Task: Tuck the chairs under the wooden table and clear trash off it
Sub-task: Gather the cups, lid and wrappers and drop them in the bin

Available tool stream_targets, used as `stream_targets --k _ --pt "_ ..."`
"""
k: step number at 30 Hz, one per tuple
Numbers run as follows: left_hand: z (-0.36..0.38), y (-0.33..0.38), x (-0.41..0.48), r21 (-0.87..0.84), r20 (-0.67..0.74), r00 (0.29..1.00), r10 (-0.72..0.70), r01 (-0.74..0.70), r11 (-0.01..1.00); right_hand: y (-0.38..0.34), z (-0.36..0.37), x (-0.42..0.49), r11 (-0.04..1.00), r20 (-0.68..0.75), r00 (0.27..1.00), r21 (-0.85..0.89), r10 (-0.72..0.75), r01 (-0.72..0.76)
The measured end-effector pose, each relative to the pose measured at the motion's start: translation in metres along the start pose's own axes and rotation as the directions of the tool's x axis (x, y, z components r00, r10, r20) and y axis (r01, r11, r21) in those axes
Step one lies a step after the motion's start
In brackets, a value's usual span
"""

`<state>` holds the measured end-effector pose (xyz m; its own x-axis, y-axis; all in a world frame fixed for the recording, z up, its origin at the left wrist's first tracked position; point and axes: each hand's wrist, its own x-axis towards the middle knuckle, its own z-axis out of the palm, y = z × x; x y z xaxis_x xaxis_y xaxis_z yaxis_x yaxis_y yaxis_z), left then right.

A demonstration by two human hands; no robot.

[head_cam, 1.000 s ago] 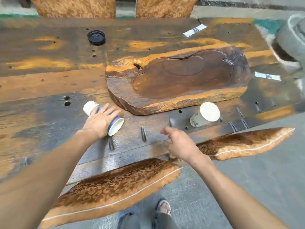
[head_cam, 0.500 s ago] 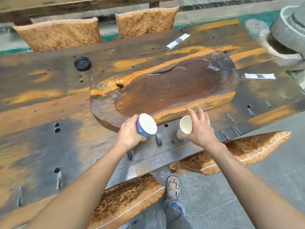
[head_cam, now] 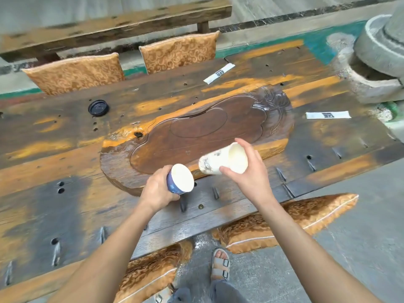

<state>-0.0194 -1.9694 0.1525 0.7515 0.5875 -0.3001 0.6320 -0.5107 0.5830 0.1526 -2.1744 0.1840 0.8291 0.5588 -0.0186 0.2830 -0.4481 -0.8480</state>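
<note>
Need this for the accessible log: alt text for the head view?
Person holds a paper cup in each hand above a wooden table: left hand a blue cup, right hand a white cup. A black lid and two paper wrappers lie on the table.

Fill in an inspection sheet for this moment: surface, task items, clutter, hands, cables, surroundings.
Surface: worn wooden table, carved tea tray at centre.
Job's things: blue paper cup in left hand; white paper cup in right hand, both lifted, tilted. Cushioned chairs partly under near edge.
Clutter: black lid, two paper wrappers.
Hands: both shut on cups.
Cables: nothing seen.
Surroundings: two far chairs, wooden bench, stone mill, concrete floor.
</note>
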Motion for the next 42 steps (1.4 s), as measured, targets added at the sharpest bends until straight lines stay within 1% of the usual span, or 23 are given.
stream_targets --k 1,2,3,5,8,11,13,18,20,22,24,27,31,34,36,42 --pt "0.003 0.01 -0.002 0.008 0.009 1.0 0.026 -0.026 1.0 -0.009 -0.013 0.0 0.997 0.001 1.0 0.076 -0.01 0.01" --pt "0.006 0.021 -0.004 0.013 0.017 0.998 0.06 -0.06 0.998 -0.018 -0.023 -0.001 0.992 0.031 0.999 0.124 -0.019 0.015" --pt "0.009 0.032 -0.005 0.01 0.021 0.995 0.096 -0.096 0.995 -0.025 -0.032 -0.003 0.99 0.078 0.997 0.138 -0.027 0.016" --pt "0.014 0.055 -0.008 -0.026 0.006 0.989 0.15 -0.15 0.988 -0.035 -0.043 -0.008 0.993 0.148 0.989 0.12 -0.029 0.011" --pt "0.019 0.08 -0.013 -0.121 -0.026 0.979 0.204 -0.205 0.971 -0.04 -0.057 -0.019 0.994 0.143 0.99 0.101 0.012 -0.027" --pt "0.021 0.097 -0.018 -0.109 -0.004 0.948 0.317 -0.316 0.943 -0.038 -0.077 -0.032 1.0 0.179 0.984 0.019 -0.009 0.005" --pt "0.027 0.111 -0.021 -0.126 0.012 0.933 0.36 -0.356 0.926 -0.034 -0.09 -0.04 1.0 0.191 0.982 0.004 -0.005 0.004" --pt "0.057 0.174 -0.032 -0.227 0.086 0.877 0.472 -0.444 0.867 -0.019 -0.117 -0.062 0.999 0.171 0.985 -0.038 0.024 -0.018" --pt "0.072 0.202 -0.038 -0.252 0.107 0.855 0.508 -0.47 0.846 -0.006 -0.13 -0.074 0.999 0.13 0.99 -0.014 0.049 -0.048" --pt "0.089 0.229 -0.047 -0.286 0.126 0.834 0.537 -0.488 0.825 0.009 -0.147 -0.083 0.997 0.056 0.996 -0.005 0.073 -0.073" --pt "0.105 0.252 -0.054 -0.304 0.139 0.822 0.553 -0.496 0.814 0.025 -0.164 -0.088 0.996 -0.006 0.997 -0.038 0.078 -0.078" --pt "0.132 0.284 -0.055 -0.314 0.154 0.81 0.566 -0.503 0.805 0.052 -0.186 -0.09 0.988 -0.055 0.997 -0.141 0.049 -0.056" --pt "0.169 0.341 -0.037 -0.25 0.184 0.808 0.56 -0.512 0.821 0.091 -0.232 -0.072 0.983 -0.106 0.993 -0.169 0.053 -0.07" --pt "0.204 0.39 -0.02 -0.249 0.19 0.819 0.542 -0.494 0.833 0.125 -0.281 -0.05 0.982 -0.053 0.995 -0.168 0.083 -0.091" --pt "0.228 0.423 -0.013 -0.282 0.18 0.842 0.508 -0.45 0.847 0.148 -0.316 -0.034 0.979 -0.026 0.995 -0.178 0.098 -0.101" --pt "0.282 0.525 0.014 -0.345 0.089 0.901 0.425 -0.372 0.862 0.196 -0.418 0.026 0.973 0.031 0.995 -0.214 0.09 -0.082"
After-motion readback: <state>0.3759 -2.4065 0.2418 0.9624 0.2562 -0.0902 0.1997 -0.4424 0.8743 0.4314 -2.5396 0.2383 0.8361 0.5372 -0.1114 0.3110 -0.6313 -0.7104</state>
